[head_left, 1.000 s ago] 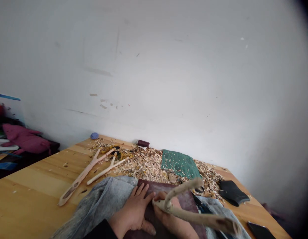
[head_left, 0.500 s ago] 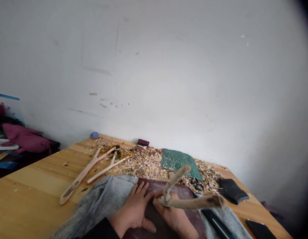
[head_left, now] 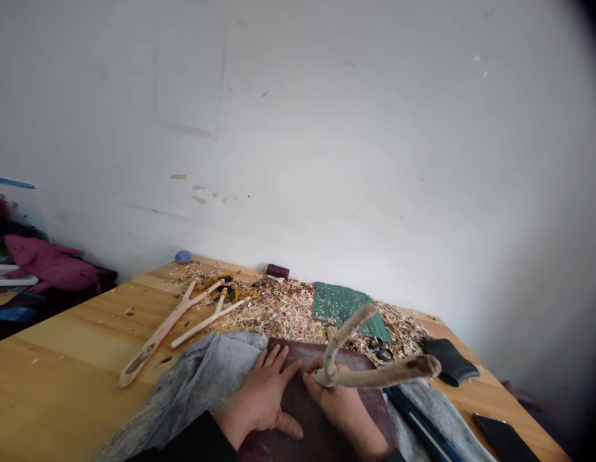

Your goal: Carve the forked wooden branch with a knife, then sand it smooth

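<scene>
My left hand (head_left: 267, 394) lies flat with fingers spread on a dark red sheet (head_left: 298, 410), which could be leather. To its right, my right hand (head_left: 339, 399) is closed around the near end of a forked branch (head_left: 384, 372). One prong of the branch rises up and away; the thicker one points right. Under the sheet is a grey cloth (head_left: 201, 366). A dark blue tool with a long handle (head_left: 417, 423) rests on the cloth, right of my right hand.
Two peeled forked sticks, a large one (head_left: 158, 337) and a smaller one (head_left: 201, 328), lie at left. Wood shavings (head_left: 283, 311) and a green cloth (head_left: 340, 305) are along the wall. A thread spool (head_left: 277, 271), black pouch-like piece (head_left: 450, 361), scissors (head_left: 382, 353) and phone (head_left: 504, 436) also lie there.
The branch and my right hand have shifted slightly right, with the branch a little higher in view. My left hand keeps its place on the sheet. The camera view has moved slightly.
</scene>
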